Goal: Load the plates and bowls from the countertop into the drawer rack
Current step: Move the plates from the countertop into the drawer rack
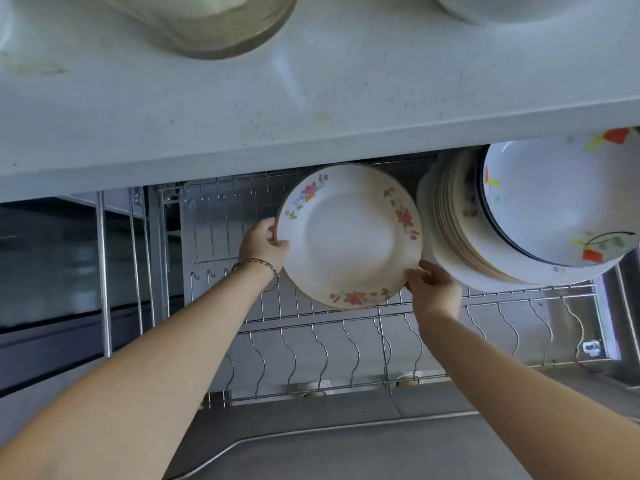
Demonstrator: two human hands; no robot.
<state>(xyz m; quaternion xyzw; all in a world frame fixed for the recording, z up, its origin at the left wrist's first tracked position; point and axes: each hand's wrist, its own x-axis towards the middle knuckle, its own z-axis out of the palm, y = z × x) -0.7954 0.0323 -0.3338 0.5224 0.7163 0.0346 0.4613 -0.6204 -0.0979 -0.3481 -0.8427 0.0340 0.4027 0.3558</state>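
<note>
Now I see the countertop (311, 109) across the top, the rack (346, 341) below, a stack (450, 237) at right. At centre the plate (349, 233) hangs over the rack, left hand (263, 247) gripping its left rim, right hand (433, 289) pinching its lower-right edge.

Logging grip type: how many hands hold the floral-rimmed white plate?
2. The left hand grips the round white floral-rimmed plate at its left edge; the right hand holds its lower right edge, above the steel wire drawer rack. No hand is hidden.

Cropped and hidden
Top edge crops a dish stack (207, 32) and a white dish (519, 8); countertop (311, 109) hides the rack's (311, 323) rear.
</note>
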